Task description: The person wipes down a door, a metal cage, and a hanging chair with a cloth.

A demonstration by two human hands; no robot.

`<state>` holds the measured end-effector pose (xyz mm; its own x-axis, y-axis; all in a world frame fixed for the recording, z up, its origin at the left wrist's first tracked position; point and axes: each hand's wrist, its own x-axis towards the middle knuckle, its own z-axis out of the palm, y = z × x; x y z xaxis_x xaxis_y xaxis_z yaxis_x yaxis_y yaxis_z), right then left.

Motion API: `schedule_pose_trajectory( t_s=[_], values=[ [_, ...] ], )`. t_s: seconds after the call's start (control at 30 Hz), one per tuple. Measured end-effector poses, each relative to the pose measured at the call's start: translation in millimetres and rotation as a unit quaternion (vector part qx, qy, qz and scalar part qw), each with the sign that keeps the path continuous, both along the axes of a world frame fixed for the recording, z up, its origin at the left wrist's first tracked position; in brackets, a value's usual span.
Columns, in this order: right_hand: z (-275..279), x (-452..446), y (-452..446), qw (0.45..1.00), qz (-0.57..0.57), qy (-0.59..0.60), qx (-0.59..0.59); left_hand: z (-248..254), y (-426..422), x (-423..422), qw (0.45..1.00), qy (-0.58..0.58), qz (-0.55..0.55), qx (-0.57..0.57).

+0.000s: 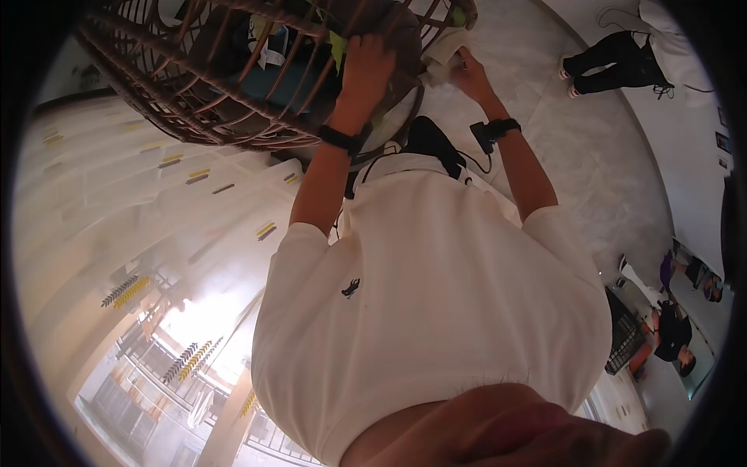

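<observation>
A brown woven rattan hanging chair [194, 86] fills the upper left of the head view. My left hand [367, 68] is closed on one of its rattan bars, beside a green leaf [337, 48]. To the right, my right hand [470, 75] holds a crumpled pale cloth [446, 51] next to the chair's edge. The fingertips of both hands are partly hidden. Dark cushions [397, 35] lie inside the chair, behind the bars. Each wrist wears a black band.
Another person [622, 62] in dark trousers stands at the upper right on the pale marble floor [545, 132]. More people [673, 331] are at the lower right, near a dark crate [624, 331]. A long light curtain [156, 202] with leaf-like marks hangs at left.
</observation>
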<state>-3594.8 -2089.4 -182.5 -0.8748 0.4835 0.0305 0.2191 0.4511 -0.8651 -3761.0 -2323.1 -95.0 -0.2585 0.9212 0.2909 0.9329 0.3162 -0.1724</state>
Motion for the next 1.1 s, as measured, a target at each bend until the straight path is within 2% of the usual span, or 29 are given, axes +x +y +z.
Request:
schedule_pose_trajectory(
  t_s=[0.1,0.2,0.27,0.3,0.37,0.4,0.47,0.5,0.57,0.63,0.7,0.77,0.87,0.93,1.03,1.1],
  values=[
    [7,-11,-37,0.992,0.118,0.032,0.013,-6,6,-5,1.000,0.015,0.006,-0.004],
    [10,-29,-87,0.991,0.125,0.043,-0.025,-2,3,-2,1.000,0.009,0.016,-0.023],
    [2,-34,-105,0.998,0.035,0.000,0.045,-5,-1,-2,0.999,0.010,0.017,-0.036],
    [-10,-32,-103,0.999,0.031,0.001,0.043,-11,-3,-4,1.000,0.006,0.012,0.001],
    [-38,-26,-90,0.984,0.079,-0.083,0.140,-16,-3,-8,0.999,0.004,0.003,0.041],
    [-58,-18,-79,0.984,0.075,-0.082,0.140,-14,-6,-6,0.999,-0.006,0.006,0.036],
    [-80,1,-61,0.956,0.147,-0.006,0.254,-12,-7,-2,0.999,-0.017,0.008,0.031],
    [-82,5,-59,0.956,0.147,-0.006,0.253,-12,-8,1,0.999,-0.021,0.017,0.017],
    [-81,6,-60,0.972,0.176,-0.063,0.144,-10,-9,1,0.999,-0.022,0.030,0.001],
    [-38,-5,-82,0.971,0.195,-0.049,0.128,-9,-11,4,0.998,-0.035,0.015,0.047],
    [7,-19,-103,0.970,0.212,-0.040,0.112,-8,-10,6,0.999,-0.019,0.026,0.038],
    [30,-32,-116,0.957,0.187,0.108,0.196,-10,-8,6,0.999,-0.003,0.036,0.033],
    [27,-31,-118,0.958,0.179,0.074,0.213,-12,-8,4,0.996,0.036,0.011,0.085],
    [24,-27,-113,0.955,0.179,0.039,0.231,-8,-9,9,0.999,0.017,0.036,0.026],
    [-2,-13,-99,0.955,0.211,0.058,0.203,-12,-8,14,0.999,-0.001,0.051,0.017],
    [-14,1,-82,0.955,0.230,-0.002,0.185,-8,-10,17,0.998,0.000,0.055,0.018]
  ],
)
